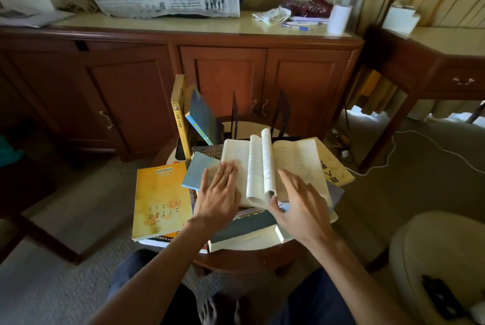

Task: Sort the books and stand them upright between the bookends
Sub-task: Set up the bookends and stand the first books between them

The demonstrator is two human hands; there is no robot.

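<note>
1. The left hand [219,193] lies flat and spread, palm down, on the left page of the open book [288,164]; it pinches nothing.
2. The right hand [301,204] has its fingers fanned over the right page, while the thumb [274,206] touches the curled lower edge of a few pages that stand up in the middle of the book. Whether thumb and finger actually nip those pages cannot be told.
3. The open book rests on top of a loose heap of books on a small round table [236,261], roughly at the heap's centre.
4. At 9 o'clock from the open book lies a yellow-orange book [162,201], flat, cover up, overhanging the table edge.
5. Between it and the open book, a pale blue book [195,173] lies partly under the left hand.
6. At 6 o'clock, under both wrists, lies a grey-blue book [244,227] on a white one.
7. At 3 o'clock a cream book with dark characters [333,169] pokes out from beneath.
8. At 11 o'clock a yellow book [179,117] stands upright, and a dark blue book [203,117] leans beside it.
9. At 12 o'clock the dark bookends [282,112] stand apart, with no book between them.
</note>
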